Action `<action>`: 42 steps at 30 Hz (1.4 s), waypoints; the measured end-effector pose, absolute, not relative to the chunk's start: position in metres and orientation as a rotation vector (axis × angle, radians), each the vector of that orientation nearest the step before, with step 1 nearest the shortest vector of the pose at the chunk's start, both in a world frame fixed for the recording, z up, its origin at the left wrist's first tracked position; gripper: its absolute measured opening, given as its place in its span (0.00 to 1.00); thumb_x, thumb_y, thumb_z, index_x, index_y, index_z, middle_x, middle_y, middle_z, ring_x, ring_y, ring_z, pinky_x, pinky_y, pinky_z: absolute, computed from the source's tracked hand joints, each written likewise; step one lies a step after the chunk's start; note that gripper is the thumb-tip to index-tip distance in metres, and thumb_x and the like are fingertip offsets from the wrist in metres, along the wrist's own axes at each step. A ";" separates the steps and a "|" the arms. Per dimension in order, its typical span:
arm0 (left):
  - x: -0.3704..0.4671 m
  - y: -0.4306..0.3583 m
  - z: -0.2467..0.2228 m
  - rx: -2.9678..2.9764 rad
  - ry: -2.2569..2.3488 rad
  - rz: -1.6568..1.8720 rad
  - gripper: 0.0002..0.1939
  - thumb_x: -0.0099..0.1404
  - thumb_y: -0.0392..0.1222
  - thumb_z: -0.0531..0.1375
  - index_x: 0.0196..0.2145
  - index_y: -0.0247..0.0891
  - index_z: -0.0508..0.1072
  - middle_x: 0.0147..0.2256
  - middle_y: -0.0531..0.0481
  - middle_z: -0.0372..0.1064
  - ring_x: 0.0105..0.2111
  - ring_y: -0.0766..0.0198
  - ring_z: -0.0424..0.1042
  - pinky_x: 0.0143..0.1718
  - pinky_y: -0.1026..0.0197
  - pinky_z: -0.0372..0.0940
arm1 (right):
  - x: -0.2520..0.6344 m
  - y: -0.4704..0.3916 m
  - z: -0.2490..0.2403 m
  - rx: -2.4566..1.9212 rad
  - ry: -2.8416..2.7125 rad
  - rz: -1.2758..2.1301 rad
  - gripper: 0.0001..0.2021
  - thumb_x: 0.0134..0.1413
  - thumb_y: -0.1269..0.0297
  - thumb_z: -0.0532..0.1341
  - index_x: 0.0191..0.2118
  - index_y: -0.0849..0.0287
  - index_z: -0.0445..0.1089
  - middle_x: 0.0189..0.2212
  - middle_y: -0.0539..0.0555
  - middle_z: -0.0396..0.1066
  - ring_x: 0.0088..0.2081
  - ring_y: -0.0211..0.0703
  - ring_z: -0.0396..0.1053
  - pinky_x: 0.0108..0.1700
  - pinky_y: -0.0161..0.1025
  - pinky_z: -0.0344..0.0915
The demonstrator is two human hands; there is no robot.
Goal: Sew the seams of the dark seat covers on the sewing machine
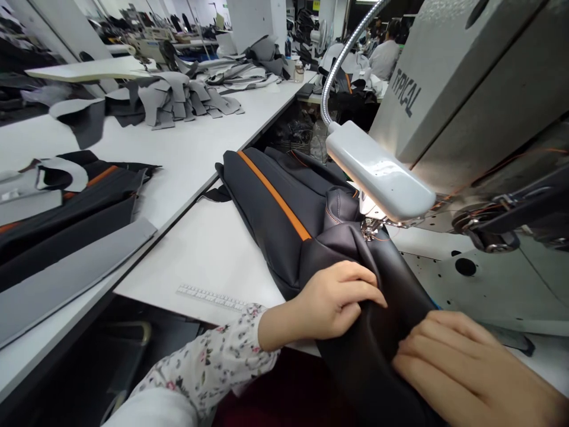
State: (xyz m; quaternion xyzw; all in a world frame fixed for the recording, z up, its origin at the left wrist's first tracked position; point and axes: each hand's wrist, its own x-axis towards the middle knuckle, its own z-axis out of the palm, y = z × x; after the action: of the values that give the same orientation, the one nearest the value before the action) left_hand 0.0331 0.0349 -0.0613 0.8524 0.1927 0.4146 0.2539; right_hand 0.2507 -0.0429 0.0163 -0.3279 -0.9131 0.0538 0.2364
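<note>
A black leather-like cover [284, 178] with an orange stripe [275, 198] lies bunched under the sewing machine [444, 89]. Its folded part sits close to the presser foot [370, 228]. My left hand [340, 299] grips a raised fold of the cover, fingers curled over its edge. Lower right, my right hand [457, 362] is bent over the near part of the same cover; its fingertips are pressed to the material and partly hidden. Orange thread runs along the machine head. A white lamp [382, 172] on a bendable metal neck shines beside the needle area.
A printed ruler scale [211, 296] is on the white table left of the cover. On the left table [186, 154] lie black and orange pieces [89, 190] and stacked grey cut pieces [178, 98]. A person [386, 56] sits in the background.
</note>
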 end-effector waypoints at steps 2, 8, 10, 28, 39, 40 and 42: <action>0.042 0.037 -0.069 2.398 0.515 1.017 0.19 0.61 0.26 0.52 0.43 0.38 0.77 0.47 0.45 0.74 0.50 0.62 0.74 0.55 0.61 0.71 | 0.255 -0.049 0.007 -0.883 -2.512 0.154 0.13 0.70 0.65 0.52 0.42 0.54 0.74 0.32 0.52 0.77 0.33 0.44 0.74 0.46 0.43 0.72; 0.020 0.046 -0.043 2.731 0.339 0.996 0.11 0.67 0.30 0.52 0.29 0.42 0.68 0.27 0.53 0.69 0.30 0.64 0.70 0.45 0.56 0.68 | 0.253 -0.054 -0.003 -0.683 -2.469 0.203 0.13 0.73 0.61 0.53 0.47 0.56 0.74 0.38 0.54 0.82 0.42 0.43 0.79 0.52 0.37 0.72; -0.001 0.044 -0.021 2.838 0.300 1.186 0.14 0.73 0.35 0.51 0.29 0.42 0.67 0.24 0.54 0.66 0.26 0.65 0.67 0.43 0.56 0.68 | 0.255 -0.055 -0.004 -0.630 -2.411 0.265 0.13 0.73 0.64 0.52 0.51 0.55 0.74 0.41 0.52 0.82 0.47 0.41 0.80 0.62 0.35 0.68; -0.019 0.055 0.001 3.285 0.434 0.688 0.14 0.75 0.28 0.51 0.44 0.33 0.76 0.30 0.50 0.71 0.26 0.63 0.65 0.27 0.58 0.60 | 0.265 0.016 -0.024 -0.834 -2.493 -0.034 0.11 0.66 0.77 0.57 0.49 0.56 0.70 0.54 0.56 0.79 0.60 0.47 0.74 0.67 0.56 0.69; -0.019 0.056 -0.005 3.288 0.494 0.481 0.19 0.75 0.29 0.53 0.59 0.34 0.75 0.63 0.42 0.71 0.31 0.64 0.67 0.32 0.59 0.64 | 0.277 0.023 -0.034 -0.838 -2.442 -0.103 0.12 0.65 0.75 0.60 0.50 0.57 0.72 0.56 0.56 0.78 0.63 0.48 0.71 0.70 0.55 0.64; -0.019 0.056 -0.004 3.293 0.496 0.486 0.19 0.75 0.29 0.53 0.59 0.33 0.75 0.63 0.41 0.71 0.32 0.64 0.68 0.32 0.59 0.64 | 0.277 0.025 -0.033 -0.839 -2.432 -0.102 0.12 0.65 0.76 0.60 0.50 0.56 0.72 0.55 0.56 0.78 0.63 0.48 0.72 0.70 0.55 0.65; -0.018 0.058 -0.004 3.305 0.496 0.509 0.18 0.76 0.30 0.54 0.58 0.33 0.75 0.62 0.41 0.72 0.32 0.64 0.68 0.31 0.59 0.63 | 0.278 0.029 -0.032 -0.834 -2.415 -0.094 0.12 0.64 0.76 0.59 0.50 0.56 0.72 0.55 0.56 0.79 0.62 0.48 0.72 0.69 0.55 0.66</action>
State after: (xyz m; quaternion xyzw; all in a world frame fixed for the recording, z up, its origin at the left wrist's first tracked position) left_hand -0.0178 0.0585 -0.0036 0.9706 0.1456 0.1496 -0.1194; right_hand 0.2783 0.0294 -0.0324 -0.3124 -0.9045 -0.0351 0.2883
